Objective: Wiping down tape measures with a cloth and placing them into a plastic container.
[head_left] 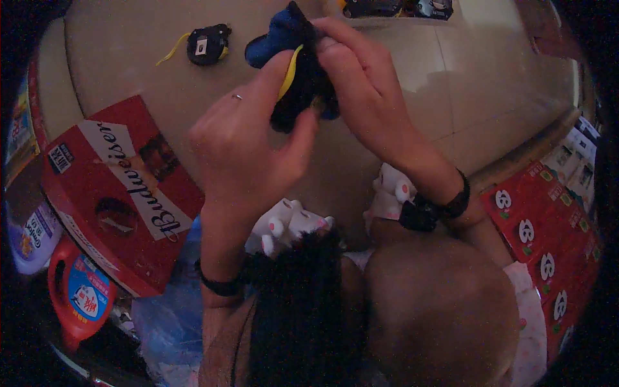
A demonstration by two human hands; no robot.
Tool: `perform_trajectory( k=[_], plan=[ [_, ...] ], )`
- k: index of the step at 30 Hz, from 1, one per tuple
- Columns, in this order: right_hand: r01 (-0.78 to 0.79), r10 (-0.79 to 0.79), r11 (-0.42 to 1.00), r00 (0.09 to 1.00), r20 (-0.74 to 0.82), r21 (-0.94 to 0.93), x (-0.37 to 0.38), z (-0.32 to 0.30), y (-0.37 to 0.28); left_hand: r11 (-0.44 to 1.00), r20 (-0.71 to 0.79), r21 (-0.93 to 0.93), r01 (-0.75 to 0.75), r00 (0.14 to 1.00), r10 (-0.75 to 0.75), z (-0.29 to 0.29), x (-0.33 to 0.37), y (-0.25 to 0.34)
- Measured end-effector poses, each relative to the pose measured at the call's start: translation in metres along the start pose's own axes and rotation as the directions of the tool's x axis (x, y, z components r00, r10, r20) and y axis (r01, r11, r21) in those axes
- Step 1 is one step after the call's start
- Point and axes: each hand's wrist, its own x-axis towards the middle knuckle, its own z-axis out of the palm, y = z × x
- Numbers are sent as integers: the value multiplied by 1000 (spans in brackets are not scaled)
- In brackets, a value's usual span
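Both my hands are raised over the tiled floor and closed around a dark bundle [306, 80]. It is black with a blue, soft-looking part at its upper left, and a curved yellow strip runs along it. Dim light keeps its exact kind from showing. My left hand [248, 142] pinches it from below, the strip beside its thumb. At the upper right my right hand [361, 84] grips it, thumb and fingers pressed together. Beyond my left hand, on the floor, lies a black tape measure [207, 46] with a short yellow end pulled out.
More black tape-measure-like items [374, 8] lie at the top edge. To my left stand a red carton [122, 187], a red jug [80, 297], a purple bottle [35, 238] and a blue plastic bag [171, 329]. Red printed packs [548, 238] are at right. White plush slippers [293, 219] show below.
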Motion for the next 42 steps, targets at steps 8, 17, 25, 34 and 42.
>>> perform_trajectory(
  k=[8, 17, 25, 34, 42],
  plan=[
    [32, -37, 993, 998, 43, 114, -6, -5, 6, 997, -92, -27, -75, 993, 72, 8, -2, -9],
    [-130, 135, 990, 982, -131, 45, -5, 10, 9, 988, -13, 104, -110, 994, 112, 4, -1, -1],
    [-305, 426, 802, 895, -134, 513, -3, 3, 19, 994, -52, -48, -94, 994, 91, 5, -1, -11],
    [-331, 341, 365, 917, 205, 870, 0, -16, 18, 981, -136, -33, -192, 973, 186, 5, -2, -10],
    [-398, 283, 384, 910, 304, 833, -7, -25, 12, 947, -253, -30, -319, 919, 302, 10, -2, -13]
  ],
)
